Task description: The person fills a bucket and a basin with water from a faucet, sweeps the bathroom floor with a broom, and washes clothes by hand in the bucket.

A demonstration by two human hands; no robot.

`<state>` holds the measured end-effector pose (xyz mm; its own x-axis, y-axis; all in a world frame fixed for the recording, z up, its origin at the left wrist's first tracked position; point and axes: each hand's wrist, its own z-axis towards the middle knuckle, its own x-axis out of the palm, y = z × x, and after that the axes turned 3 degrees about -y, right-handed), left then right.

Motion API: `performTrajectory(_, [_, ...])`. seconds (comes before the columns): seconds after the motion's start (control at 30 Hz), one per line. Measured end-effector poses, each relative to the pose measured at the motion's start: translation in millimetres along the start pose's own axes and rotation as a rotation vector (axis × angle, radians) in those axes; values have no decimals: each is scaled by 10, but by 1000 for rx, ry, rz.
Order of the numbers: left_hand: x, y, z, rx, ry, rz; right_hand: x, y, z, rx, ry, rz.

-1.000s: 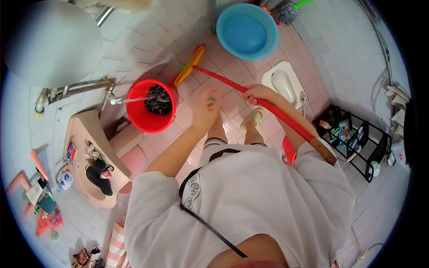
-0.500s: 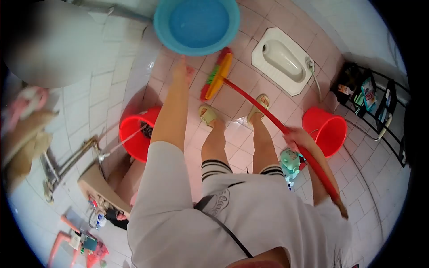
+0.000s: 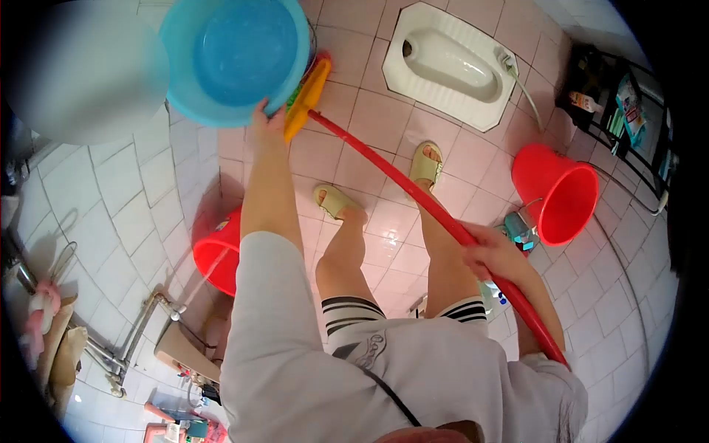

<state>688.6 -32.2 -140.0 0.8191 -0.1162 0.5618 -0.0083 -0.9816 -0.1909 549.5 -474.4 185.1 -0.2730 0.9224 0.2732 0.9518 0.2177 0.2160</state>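
Note:
My left hand (image 3: 269, 119) is closed on the near rim of a light-blue plastic basin (image 3: 295, 81), which appears tilted. Blue shows inside the basin; whether it holds water I cannot tell. My right hand (image 3: 489, 255) is wrapped round the red handle (image 3: 384, 168) of a broom, which runs diagonally back under my right forearm. The broom's yellow head (image 3: 309, 100), with green and red bristles, lies close beside the basin and is partly covered by it.
A white squat toilet (image 3: 450, 66) is set in the pink tiled floor. One red bucket (image 3: 554, 193) stands at right, another (image 3: 216, 251) at left under running water from a tap (image 3: 176, 311). A black rack (image 3: 617, 111) holds bottles at right. A hose runs along the right wall.
My left hand has taken hold of the basin's rim, and the basin has shifted left and looks larger. The broom head has swung left after it. My right hand still grips the handle.

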Motion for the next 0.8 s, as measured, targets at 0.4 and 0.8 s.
performTrajectory(0.4, [936, -917, -1110, 110, -244, 620, -399, -233, -758, 81, -281, 308])
performTrajectory(0.8, [-81, -1306, -3572, 202, -406, 445, 22, 70, -1350, -87, -257, 469])
